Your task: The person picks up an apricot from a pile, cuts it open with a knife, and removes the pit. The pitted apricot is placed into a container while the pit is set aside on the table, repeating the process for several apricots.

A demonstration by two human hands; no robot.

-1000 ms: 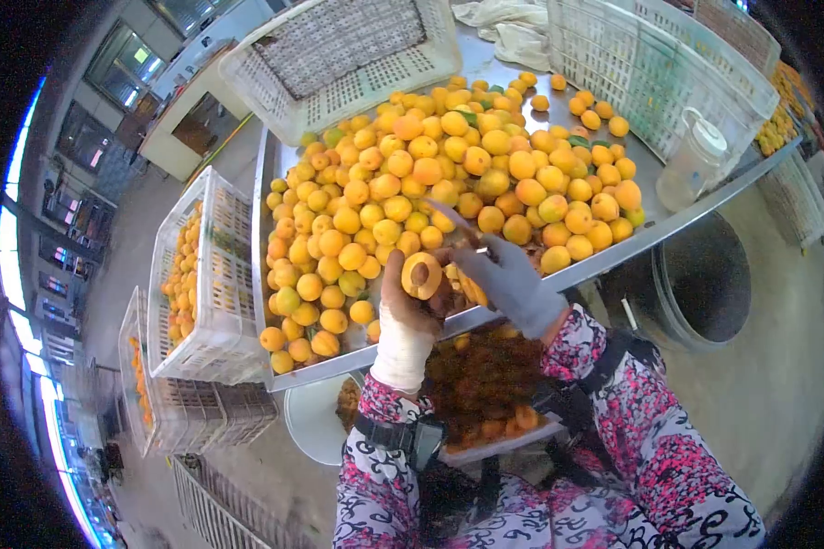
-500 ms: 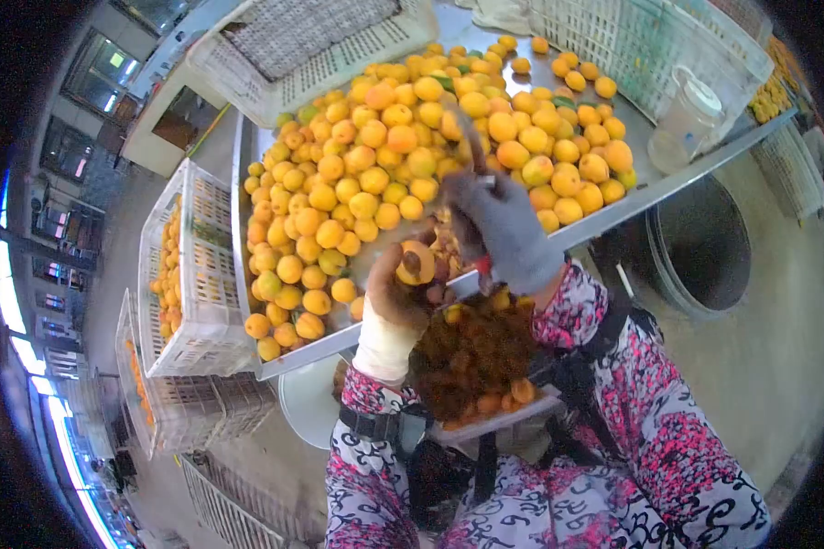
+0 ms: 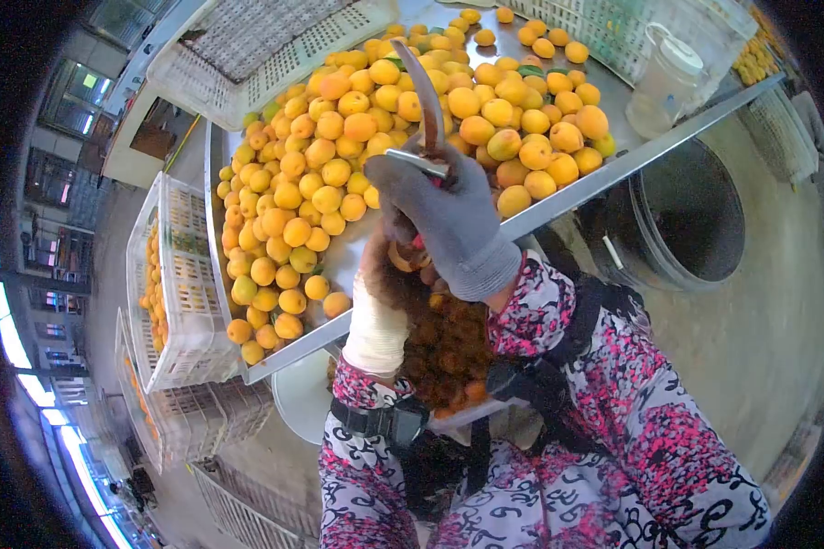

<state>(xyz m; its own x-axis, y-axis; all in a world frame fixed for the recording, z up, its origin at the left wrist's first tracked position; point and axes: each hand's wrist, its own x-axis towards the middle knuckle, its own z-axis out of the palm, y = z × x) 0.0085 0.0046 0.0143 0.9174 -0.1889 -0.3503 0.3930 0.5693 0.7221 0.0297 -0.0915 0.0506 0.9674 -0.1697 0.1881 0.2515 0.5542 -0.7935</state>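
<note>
My right hand (image 3: 449, 215), in a grey glove, is closed around a curved knife (image 3: 423, 91); its blade points up and away over the fruit, and a bit of red shows under the fingers. My left hand (image 3: 375, 261), with a white wrap at the wrist, is closed on a cut apricot (image 3: 400, 257), mostly hidden behind the glove. Both hands meet above the near edge of a metal table (image 3: 339, 265). A large heap of whole apricots (image 3: 311, 156) lies on it. Below my hands is a container of darker apricot pieces (image 3: 449, 352).
White plastic crates stand at the back (image 3: 275, 55) and to the left (image 3: 188, 284), the left one holding apricots. A clear lidded jug (image 3: 668, 87) sits at the table's right. A dark barrel (image 3: 687, 220) is on the floor at right, and a white bucket (image 3: 302, 403) below the table.
My right hand has moved left and nearer, onto my left hand, and now covers much of the cut apricot. The pit was showing in it before. The whole view has shifted slightly.
</note>
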